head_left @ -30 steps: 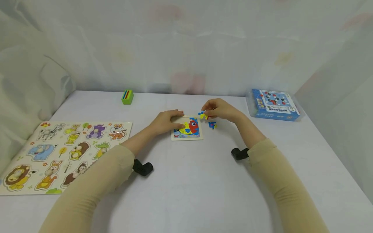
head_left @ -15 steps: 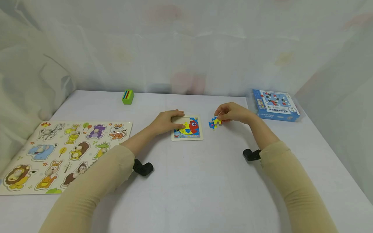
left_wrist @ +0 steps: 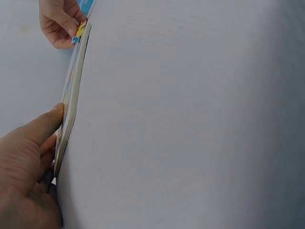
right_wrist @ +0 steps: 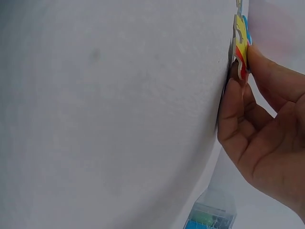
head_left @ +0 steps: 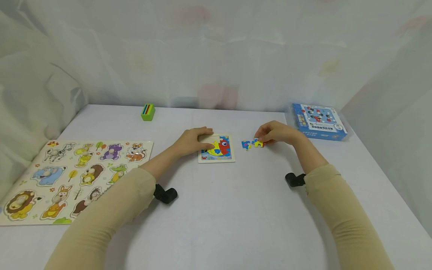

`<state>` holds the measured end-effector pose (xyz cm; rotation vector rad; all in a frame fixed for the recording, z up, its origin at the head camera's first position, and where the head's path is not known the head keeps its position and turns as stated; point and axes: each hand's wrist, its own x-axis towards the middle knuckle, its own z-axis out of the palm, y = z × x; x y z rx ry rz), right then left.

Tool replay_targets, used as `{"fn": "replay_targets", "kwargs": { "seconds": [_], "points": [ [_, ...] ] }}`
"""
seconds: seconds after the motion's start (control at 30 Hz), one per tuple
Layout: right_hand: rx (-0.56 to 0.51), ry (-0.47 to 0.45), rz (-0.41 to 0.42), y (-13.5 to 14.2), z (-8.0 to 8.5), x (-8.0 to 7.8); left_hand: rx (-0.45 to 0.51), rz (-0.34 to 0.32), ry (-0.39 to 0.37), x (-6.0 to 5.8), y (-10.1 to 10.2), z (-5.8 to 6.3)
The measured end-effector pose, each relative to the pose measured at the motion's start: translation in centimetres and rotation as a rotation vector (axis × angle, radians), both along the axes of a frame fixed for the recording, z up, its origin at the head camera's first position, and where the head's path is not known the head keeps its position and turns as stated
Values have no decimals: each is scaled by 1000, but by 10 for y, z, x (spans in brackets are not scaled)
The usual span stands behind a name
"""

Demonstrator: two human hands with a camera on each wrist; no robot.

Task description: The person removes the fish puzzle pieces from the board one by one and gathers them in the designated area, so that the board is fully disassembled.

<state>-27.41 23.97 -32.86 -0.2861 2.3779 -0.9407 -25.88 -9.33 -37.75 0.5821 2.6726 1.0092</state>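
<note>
My left hand [head_left: 191,141] holds the left side of a small fish puzzle board [head_left: 216,161], its thumb on the picture and the fingers at the far-left edge. The board lies flat, with a yellow and red fish on blue. In the left wrist view it appears edge-on, the thumb [left_wrist: 50,121] on its face. To the right, my right hand [head_left: 275,133] pinches a blue, yellow and red puzzle piece [right_wrist: 241,45] by one end, close over the table. Just left of it lies another blue and yellow puzzle piece [head_left: 246,144].
A large animal knob puzzle [head_left: 72,174] covers the table's left side, partly behind the left sleeve. A green block with coloured stripes [head_left: 147,112] stands at the back. At the back right sits a blue box [head_left: 318,122] in clear plastic.
My right hand has moved right and slightly nearer with the pinched puzzle piece, from beside the board to the right of the loose piece. My left hand stays on the board.
</note>
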Motion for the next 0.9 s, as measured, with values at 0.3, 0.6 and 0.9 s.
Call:
{"fn": "replay_targets", "kwargs": {
  "seconds": [0.3,0.6,0.9],
  "points": [
    [10,6,7,-1,-2,-1,0,2,3,-1,0,0],
    [-6,11,-4,-4,-4,0,-1,5,-5,-1,-1,-1],
    [-15,8,-7,-4,-2,2,-6,1,6,-2,-1,-2]
  ]
}}
